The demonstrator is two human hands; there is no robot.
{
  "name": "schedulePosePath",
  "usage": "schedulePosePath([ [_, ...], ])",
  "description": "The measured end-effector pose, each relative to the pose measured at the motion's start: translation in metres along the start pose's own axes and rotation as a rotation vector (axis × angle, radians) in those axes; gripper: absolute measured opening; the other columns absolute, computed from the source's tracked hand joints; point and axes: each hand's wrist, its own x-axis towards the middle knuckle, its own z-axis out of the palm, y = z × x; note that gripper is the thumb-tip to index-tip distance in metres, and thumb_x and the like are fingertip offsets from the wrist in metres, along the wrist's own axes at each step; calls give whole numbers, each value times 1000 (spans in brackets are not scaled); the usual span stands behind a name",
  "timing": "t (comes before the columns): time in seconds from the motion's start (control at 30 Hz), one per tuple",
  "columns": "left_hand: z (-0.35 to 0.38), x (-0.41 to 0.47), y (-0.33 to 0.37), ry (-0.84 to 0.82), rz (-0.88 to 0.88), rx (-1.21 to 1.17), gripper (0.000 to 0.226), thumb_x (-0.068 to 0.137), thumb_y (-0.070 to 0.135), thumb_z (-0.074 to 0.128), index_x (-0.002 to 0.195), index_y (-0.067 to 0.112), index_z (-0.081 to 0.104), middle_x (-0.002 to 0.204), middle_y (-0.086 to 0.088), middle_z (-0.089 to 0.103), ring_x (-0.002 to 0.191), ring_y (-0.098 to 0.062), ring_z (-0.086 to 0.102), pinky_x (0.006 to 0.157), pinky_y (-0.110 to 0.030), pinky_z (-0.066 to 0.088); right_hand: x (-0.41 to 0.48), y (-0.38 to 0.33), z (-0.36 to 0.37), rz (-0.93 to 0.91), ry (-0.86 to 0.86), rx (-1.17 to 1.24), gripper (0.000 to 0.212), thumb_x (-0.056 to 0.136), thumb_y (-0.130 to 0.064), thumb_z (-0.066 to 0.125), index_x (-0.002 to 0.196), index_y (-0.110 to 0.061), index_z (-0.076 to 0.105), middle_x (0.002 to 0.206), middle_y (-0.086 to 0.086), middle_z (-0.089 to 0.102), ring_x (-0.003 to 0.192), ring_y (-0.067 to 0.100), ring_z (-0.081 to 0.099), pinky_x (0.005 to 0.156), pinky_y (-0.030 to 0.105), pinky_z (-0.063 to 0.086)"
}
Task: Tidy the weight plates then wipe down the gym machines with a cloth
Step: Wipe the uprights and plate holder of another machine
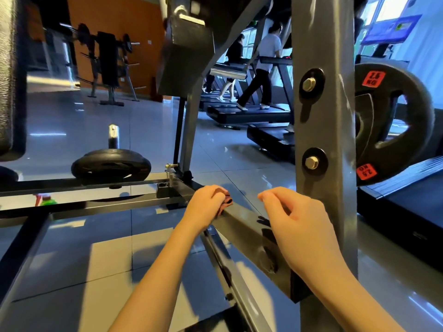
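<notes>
1. Low on the machine's grey base rail (244,221): left hand (206,202) lies knuckles-up, fingers curled round a reddish-brown cloth (226,200); cloth bunched under the palm and pressed to the rail's top face, one corner poking out on the right of the fingers
2. Right hand (294,219) hovers above the same rail, nearer the camera; fingers loosely curled, holding nothing; cannot tell whether it touches the metal
3. Both forearms bare, reaching in from the bottom edge
4. Grey upright post (323,140) rises just behind the right hand; two bolts (309,83) on black washers, one above the other, on its near face
5. Black weight plate (393,121) hangs upright on the far right side of that post; two red labels read 2.5 KG
6. Second black plate (111,165) lies flat over a chrome peg (113,136) on the frame bar to the left, well apart from both hands
7. Green bottle (46,200) shows between the low frame bars, far left
8. Glossy tiled floor (107,259) under everything
9. Treadmills (249,113) in the background beyond the post; people walking on them
</notes>
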Motion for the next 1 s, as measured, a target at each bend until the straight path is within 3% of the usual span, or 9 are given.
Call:
schedulePosePath([
  [0.13, 1, -8, 4, -22, 97, 48, 25, 94, 9, 45, 100, 12, 69, 98, 3, 65, 91, -5, 59, 73, -7, 43, -1, -1, 1, 5, 23, 0, 29, 94, -33, 46, 79, -21, 67, 61, -3, 56, 59, 15, 52, 53, 39, 42],
  [0.23, -2, 4, 7, -8, 21, 105, 27, 95, 14, 44, 97, 8, 70, 100, -5, 67, 94, -17, 59, 82, -27, 48, -1, -2, 0, 16, 16, 22, 29, 96, -28, 48, 79, -14, 67, 64, 3, 60, 63, 21, 54, 61, 46, 47],
  [0.37, 10, -26, 22, -8, 67, -74, 25, 90, 12, 47, 93, 11, 71, 97, -4, 68, 86, -1, 64, 79, -20, 52, -3, -4, 0, 14, 60, 100, 42, 97, -33, 43, 77, -4, 64, 68, 12, 61, 66, 25, 54, 65, 52, 48],
  [0.5, 11, -41, 30, -69, 160, 6, 31, 73, 31, 41, 85, 30, 69, 94, 9, 69, 92, -9, 64, 85, -38, 53, -3, -9, 0, 17, 105, 168, 47, 95, -36, 39, 82, 0, 66, 79, 16, 65, 79, 27, 57, 73, 52, 49],
  [0.63, 4, -30, 37, -59, 52, 6, 33, 78, 34, 42, 81, 17, 71, 88, -1, 70, 85, -21, 66, 80, -50, 53, -4, -12, -1, -7, 102, 163, 51, 91, -38, 36, 82, 4, 64, 71, 17, 62, 70, 28, 54, 64, 49, 47],
  [0.73, 10, -44, 49, -39, 32, -26, 25, 96, 17, 46, 81, 17, 67, 73, 6, 66, 64, -7, 64, 64, -33, 55, -4, -11, -1, -19, 122, 171, 46, 93, -35, 39, 75, 1, 62, 56, 8, 51, 53, 21, 42, 53, 40, 36],
  [0.8, 14, -66, 64, -19, 161, 11, 30, 96, 19, 44, 74, 20, 64, 66, 10, 60, 61, -5, 58, 58, -21, 44, -4, -9, -1, -25, 137, 191, 46, 93, -35, 40, 72, 0, 61, 56, 7, 48, 50, 16, 38, 51, 37, 32],
  [0.9, 24, -87, 77, 15, 458, 292, 28, 85, 20, 46, 60, 13, 56, 60, -1, 56, 65, -16, 52, 61, -23, 35, -2, -7, 1, -51, 165, 222, 47, 90, -36, 39, 75, 3, 61, 57, 11, 51, 56, 22, 45, 57, 40, 36],
  [1.0, 24, -86, 75, -17, 361, 235, 30, 86, 28, 44, 56, 25, 43, 55, 2, 51, 64, -24, 53, 58, -25, 33, -1, -3, 0, -42, 169, 251, 37, 100, -20, 47, 73, 1, 60, 59, 9, 53, 60, 19, 49, 54, 31, 38],
])
